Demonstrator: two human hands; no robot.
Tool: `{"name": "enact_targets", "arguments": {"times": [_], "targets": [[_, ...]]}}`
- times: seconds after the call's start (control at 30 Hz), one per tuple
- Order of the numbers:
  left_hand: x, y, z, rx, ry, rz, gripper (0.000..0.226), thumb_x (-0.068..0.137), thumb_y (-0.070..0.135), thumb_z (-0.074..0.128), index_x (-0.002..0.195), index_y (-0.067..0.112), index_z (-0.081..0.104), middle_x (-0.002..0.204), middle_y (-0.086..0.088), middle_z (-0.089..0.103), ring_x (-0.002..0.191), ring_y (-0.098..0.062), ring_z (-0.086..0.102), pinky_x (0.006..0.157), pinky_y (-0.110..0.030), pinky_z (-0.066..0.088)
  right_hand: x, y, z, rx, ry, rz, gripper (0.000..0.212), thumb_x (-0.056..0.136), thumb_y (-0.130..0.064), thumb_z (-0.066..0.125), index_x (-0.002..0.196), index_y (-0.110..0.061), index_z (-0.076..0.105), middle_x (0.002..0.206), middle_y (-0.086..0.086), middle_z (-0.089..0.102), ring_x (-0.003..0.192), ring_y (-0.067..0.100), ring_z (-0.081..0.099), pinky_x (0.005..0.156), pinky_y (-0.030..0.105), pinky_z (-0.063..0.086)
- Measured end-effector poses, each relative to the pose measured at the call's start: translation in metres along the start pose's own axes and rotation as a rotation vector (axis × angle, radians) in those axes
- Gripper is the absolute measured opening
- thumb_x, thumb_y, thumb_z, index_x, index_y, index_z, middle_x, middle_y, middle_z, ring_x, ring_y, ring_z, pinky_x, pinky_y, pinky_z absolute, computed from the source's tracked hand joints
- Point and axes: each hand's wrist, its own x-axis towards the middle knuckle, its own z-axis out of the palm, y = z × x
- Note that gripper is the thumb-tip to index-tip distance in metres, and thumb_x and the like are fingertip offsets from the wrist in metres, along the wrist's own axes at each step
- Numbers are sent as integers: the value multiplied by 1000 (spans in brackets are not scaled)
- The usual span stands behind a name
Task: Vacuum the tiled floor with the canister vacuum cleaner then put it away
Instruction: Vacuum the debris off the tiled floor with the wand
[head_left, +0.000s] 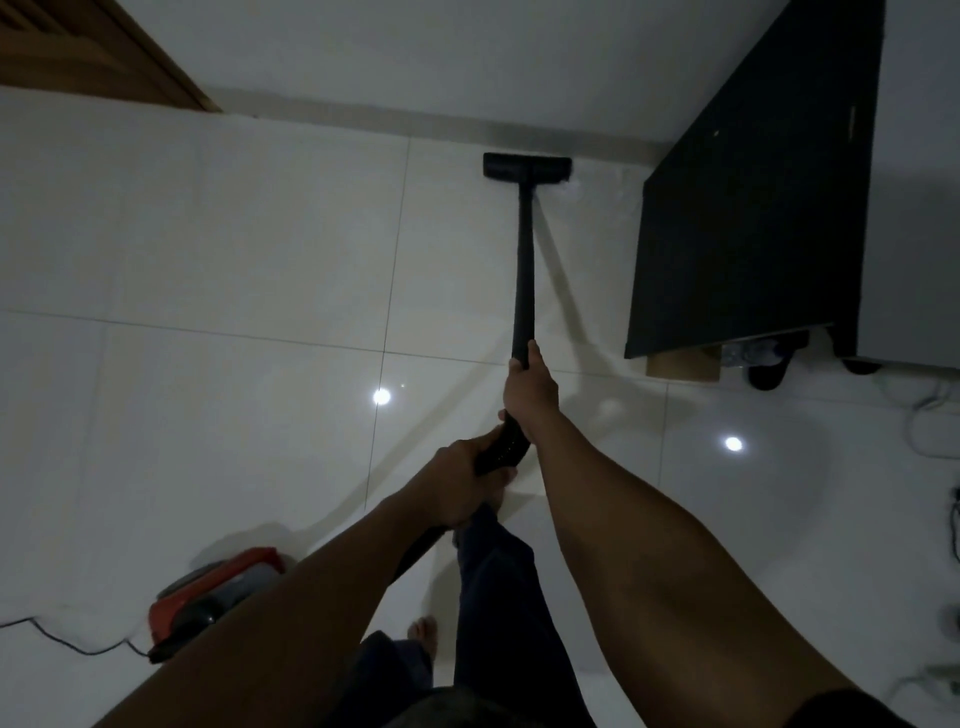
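Observation:
A black vacuum wand (523, 260) runs away from me to a flat black floor head (527, 166), which rests on the white tiled floor (234, 234) close to the far wall. My right hand (530, 387) grips the wand's lower part. My left hand (462, 480) holds the ribbed black handle end just behind it. The red and grey canister (208, 597) sits on the floor at my lower left, partly hidden by my left forearm. Its hose passes under my left hand.
A tall black cabinet (753, 208) stands right of the floor head. Under its raised edge lie a cardboard piece (683, 366) and small clutter. A black power cord (67, 642) trails left from the canister. White cables (930, 415) lie at the right. A wooden door (98, 52) is at top left.

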Motion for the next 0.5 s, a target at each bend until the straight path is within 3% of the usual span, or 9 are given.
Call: {"name": "enact_targets", "arguments": {"times": [0.23,0.43,0.5], "targets": [[-13,1,1,38,-69,15,59,100,27,54,153,27,28,80,8,56,46,5,52,44,-8,41,-13,16,-5,8,37,36,52,107,-38,34,156,-46,17,96,-3,56,62,23,63,62,37,61],[-19,-8,17,55,-68,46,61,100,34,54,154,28,26,114,-6,58,60,-2,49,50,-11,37,-18,31,-10,-16,40,53,52,107,-37,35,156,-45,18,91,-4,53,62,22,62,58,34,59],[-16,-10,21,40,-61,42,63,99,35,54,154,30,24,113,-9,61,61,-3,50,51,-13,39,-15,29,-12,-31,29,44,53,107,-37,35,157,-44,18,94,-3,55,61,22,62,61,36,61]]}}
